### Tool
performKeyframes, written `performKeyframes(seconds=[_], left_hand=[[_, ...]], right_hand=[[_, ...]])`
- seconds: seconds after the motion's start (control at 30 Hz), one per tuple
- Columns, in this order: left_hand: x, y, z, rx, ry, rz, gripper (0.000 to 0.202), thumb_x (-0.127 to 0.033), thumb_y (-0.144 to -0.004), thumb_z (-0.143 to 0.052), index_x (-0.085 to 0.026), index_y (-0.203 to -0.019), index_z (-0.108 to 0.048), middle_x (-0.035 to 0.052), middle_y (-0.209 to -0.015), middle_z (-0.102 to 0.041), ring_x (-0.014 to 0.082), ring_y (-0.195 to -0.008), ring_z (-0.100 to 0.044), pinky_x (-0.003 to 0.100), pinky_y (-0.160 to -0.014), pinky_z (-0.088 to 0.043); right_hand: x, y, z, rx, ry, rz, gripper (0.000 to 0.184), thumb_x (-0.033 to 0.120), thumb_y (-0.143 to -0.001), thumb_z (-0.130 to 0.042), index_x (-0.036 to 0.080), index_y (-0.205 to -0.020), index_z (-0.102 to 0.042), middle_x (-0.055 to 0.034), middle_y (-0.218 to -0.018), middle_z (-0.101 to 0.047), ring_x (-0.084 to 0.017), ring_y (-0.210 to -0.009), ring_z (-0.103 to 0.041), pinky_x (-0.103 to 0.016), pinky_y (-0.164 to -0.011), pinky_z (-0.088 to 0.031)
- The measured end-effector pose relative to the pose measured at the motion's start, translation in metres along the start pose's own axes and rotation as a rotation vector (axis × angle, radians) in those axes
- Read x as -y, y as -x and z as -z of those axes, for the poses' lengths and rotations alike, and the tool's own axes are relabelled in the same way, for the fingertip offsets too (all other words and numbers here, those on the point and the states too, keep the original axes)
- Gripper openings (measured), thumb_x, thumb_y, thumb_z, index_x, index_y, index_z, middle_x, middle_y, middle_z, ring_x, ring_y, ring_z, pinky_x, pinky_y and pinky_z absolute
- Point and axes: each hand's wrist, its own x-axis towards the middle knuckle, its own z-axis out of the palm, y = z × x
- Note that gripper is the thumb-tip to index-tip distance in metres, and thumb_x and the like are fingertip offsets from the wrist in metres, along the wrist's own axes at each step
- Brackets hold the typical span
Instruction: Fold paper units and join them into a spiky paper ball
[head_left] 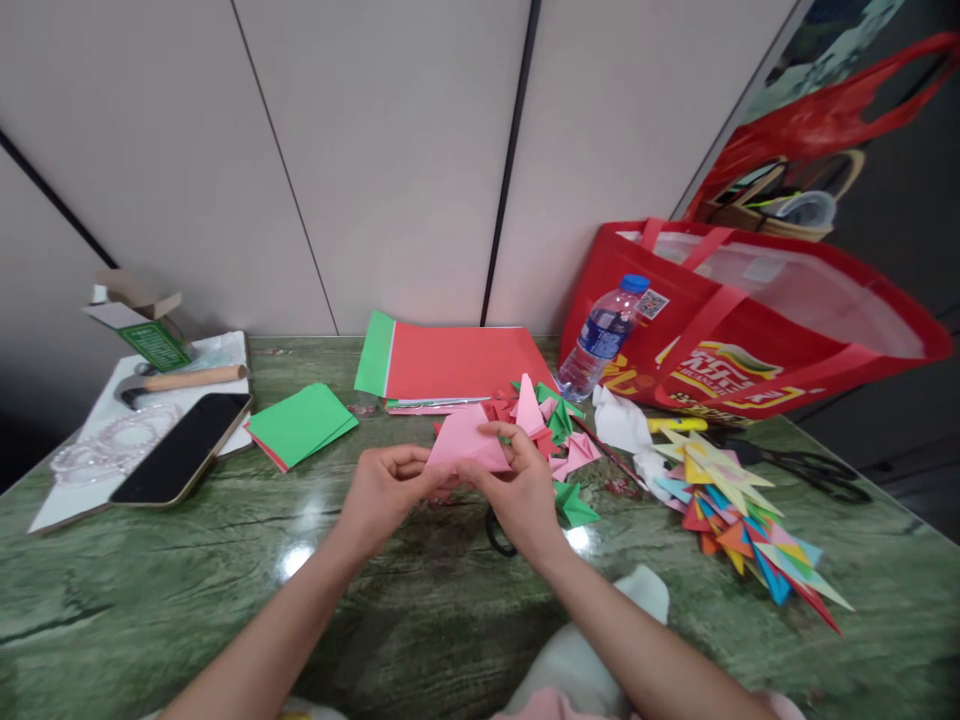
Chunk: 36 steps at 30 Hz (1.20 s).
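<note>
A folded sheet of pink paper [466, 442] is held up above the table between both hands. My left hand [386, 490] pinches its lower left corner with thumb and fingers. On the lower right edge, my right hand [525, 490] grips it, thumb in front and fingers curled over the top. Just behind lies a pile of folded paper pieces in pink, red and green, including a green folded piece [576, 504] near my right wrist. A dark ring-shaped handle [499, 532] shows partly behind my right hand; the rest of it is hidden.
Green paper squares [301, 424] lie at the left, near a phone [184, 450], a wooden-handled tool [191, 379] and a small box [150, 330]. Red sheets [469, 360] lie behind. Rightward are a water bottle [604, 335], red bag [675, 300], black scissors [814, 468] and colourful folded paper [739, 510].
</note>
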Motion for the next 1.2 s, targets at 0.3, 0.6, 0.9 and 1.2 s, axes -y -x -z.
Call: performKeyframes(seconds=[0.3,0.6,0.9,1.2], left_hand=[[0.004,-0.003,0.003,-0.014,-0.072,-0.053,0.024,-0.030,-0.061,-0.074,-0.011,-0.075,-0.070,0.0057,-0.066,-0.072,0.0176,-0.059,-0.066,0.024,-0.058,-0.052],[-0.002,-0.005,0.008,0.014,-0.016,-0.039,0.026,-0.028,-0.061,-0.074,-0.011,-0.080,-0.070,0.0066,-0.071,-0.073,0.0188,-0.065,-0.068,0.026,-0.064,-0.054],[-0.002,-0.011,0.021,0.002,-0.041,-0.019,0.024,-0.028,-0.059,-0.075,-0.011,-0.075,-0.067,0.0061,-0.066,-0.072,0.0182,-0.060,-0.067,0.027,-0.061,-0.054],[0.000,-0.016,0.028,0.003,-0.023,0.046,0.031,-0.032,-0.057,-0.077,-0.010,-0.076,-0.066,0.0086,-0.068,-0.072,0.0201,-0.064,-0.068,0.029,-0.061,-0.055]], right_hand=[[-0.003,-0.002,0.002,0.099,0.143,0.120,0.043,0.024,-0.066,-0.067,0.018,-0.107,-0.054,-0.0086,-0.110,-0.061,-0.022,-0.097,-0.058,-0.033,-0.082,-0.049],[0.000,-0.002,-0.003,0.143,-0.132,-0.038,0.039,0.019,-0.068,-0.059,0.018,-0.105,-0.049,-0.0048,-0.089,-0.066,-0.016,-0.072,-0.064,-0.030,-0.066,-0.054],[0.001,-0.002,-0.008,0.190,-0.333,-0.118,0.038,0.017,-0.064,-0.053,0.022,-0.100,-0.042,-0.0024,-0.088,-0.064,-0.016,-0.065,-0.067,-0.032,-0.063,-0.057],[-0.005,-0.003,-0.006,0.193,-0.290,-0.103,0.034,0.015,-0.062,-0.046,0.022,-0.095,-0.047,-0.0036,-0.101,-0.057,-0.016,-0.081,-0.065,-0.032,-0.068,-0.056]])
